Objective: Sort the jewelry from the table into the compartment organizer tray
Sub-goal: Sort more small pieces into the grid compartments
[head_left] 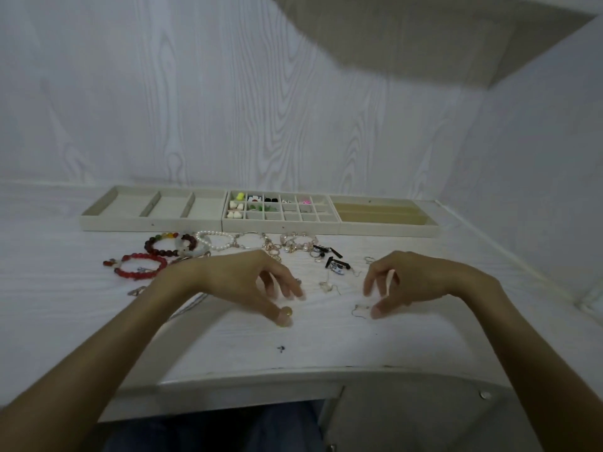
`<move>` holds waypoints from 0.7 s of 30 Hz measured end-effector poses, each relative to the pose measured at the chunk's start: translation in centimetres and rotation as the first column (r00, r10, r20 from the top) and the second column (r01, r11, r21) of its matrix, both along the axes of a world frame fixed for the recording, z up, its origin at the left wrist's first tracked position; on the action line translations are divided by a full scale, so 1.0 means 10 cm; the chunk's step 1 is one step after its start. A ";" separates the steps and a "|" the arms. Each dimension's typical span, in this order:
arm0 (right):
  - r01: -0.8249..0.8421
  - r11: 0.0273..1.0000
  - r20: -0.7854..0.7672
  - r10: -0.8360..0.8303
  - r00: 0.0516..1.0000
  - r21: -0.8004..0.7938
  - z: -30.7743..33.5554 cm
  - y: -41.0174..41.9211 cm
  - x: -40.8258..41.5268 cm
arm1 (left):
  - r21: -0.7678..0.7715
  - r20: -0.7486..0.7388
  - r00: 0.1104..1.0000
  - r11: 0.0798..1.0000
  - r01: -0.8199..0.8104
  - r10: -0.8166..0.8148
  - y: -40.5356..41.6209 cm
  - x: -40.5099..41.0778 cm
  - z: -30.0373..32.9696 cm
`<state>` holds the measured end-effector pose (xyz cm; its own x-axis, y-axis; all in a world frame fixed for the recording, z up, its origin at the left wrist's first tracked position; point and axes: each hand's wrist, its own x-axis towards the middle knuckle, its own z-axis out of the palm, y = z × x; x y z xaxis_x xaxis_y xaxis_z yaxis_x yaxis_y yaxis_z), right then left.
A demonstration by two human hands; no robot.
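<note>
Nearby, bracelets (156, 252) before tray (280, 223).

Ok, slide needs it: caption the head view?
Both hands reach for small pieces before the trays, bracelets unsorted.

Three beige compartment organizer trays (280, 225) sit side by side along the back of the white wood-grain counter (326, 340). Beaded bracelets (156, 256) lie in front of the left one, with small metal earrings (329, 256) scattered off to their right.

Desk (326, 347) white, faint wood grain. Organizer tray (280, 225) cream. Red bead bracelet (141, 265); dark red bracelet (169, 244) with green, yellow, orange beads; white pearl bracelet (217, 240). Amber bead (286, 311).
</note>
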<state>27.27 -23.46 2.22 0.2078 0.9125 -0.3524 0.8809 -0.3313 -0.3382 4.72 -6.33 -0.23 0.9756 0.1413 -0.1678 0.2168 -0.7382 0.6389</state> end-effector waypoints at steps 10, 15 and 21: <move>0.009 0.947 -0.130 0.034 0.991 0.320 -0.28 0.22 -0.08 | -0.021 0.103 0.990 0.995 -0.096 0.098 0.02 0.03 -0.24; 0.019 0.896 -0.107 0.031 0.994 0.443 -0.32 0.41 -0.24 | 0.056 0.184 0.964 0.977 -0.204 0.190 0.08 0.05 -0.30; -0.083 0.879 -0.023 0.105 0.994 0.469 -0.34 0.52 -0.53 | 0.094 0.203 0.941 0.951 -0.295 0.272 0.15 -0.09 -0.26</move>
<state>21.95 -18.25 -1.16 0.1069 0.9880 0.1119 0.8797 -0.0415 -0.4737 3.79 -4.84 -2.86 0.9041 0.4246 0.0478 0.3149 -0.7376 0.5973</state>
